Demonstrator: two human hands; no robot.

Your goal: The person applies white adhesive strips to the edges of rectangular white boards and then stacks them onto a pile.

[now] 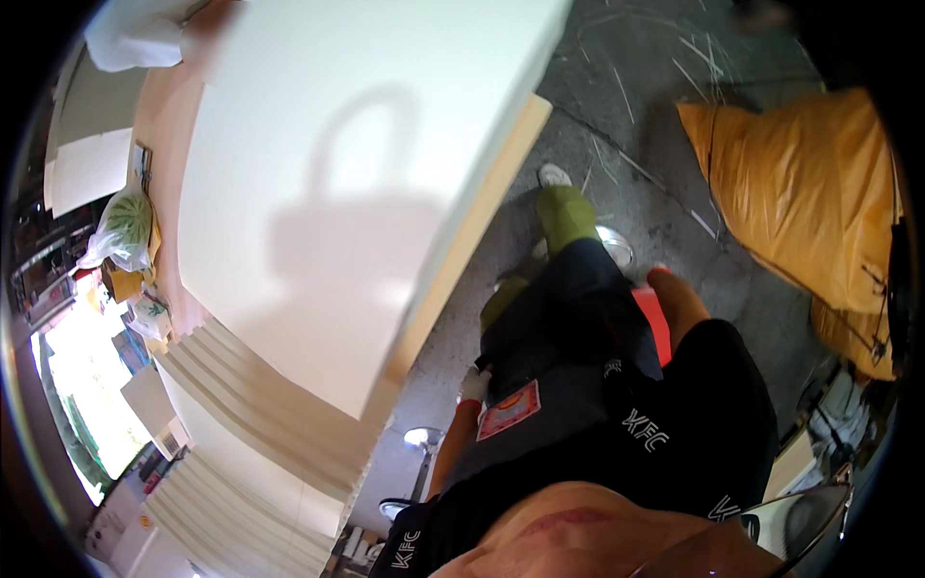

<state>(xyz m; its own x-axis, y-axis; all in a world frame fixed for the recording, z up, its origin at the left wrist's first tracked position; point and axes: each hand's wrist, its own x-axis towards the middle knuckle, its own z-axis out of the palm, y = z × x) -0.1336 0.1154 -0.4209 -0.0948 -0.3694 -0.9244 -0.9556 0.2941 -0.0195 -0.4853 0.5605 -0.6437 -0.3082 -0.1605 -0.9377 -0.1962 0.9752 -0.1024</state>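
My left hand (473, 385), in a pale glove with a red cuff, hangs low beside my dark apron (559, 385). Its fingers are partly hidden against the cloth, so their closure is unclear. My right forearm (681, 303) reaches down on the other side and ends in a red cuff (659, 271); the hand beyond it cannot be made out. A flat red piece (652, 323) shows between that arm and the apron. To my left lies a large white panel (289, 270) on a wooden-edged table (472, 246), with neither hand touching it. My shadow falls across the panel.
Stacked pale strips (260, 385) lie at the table's near end. A big orange sack (800, 183) stands on the right. Thin offcuts (699, 217) litter the grey floor. Bagged goods (125, 226) are at the far left. Metal stool bases (424, 438) stand near my left arm.
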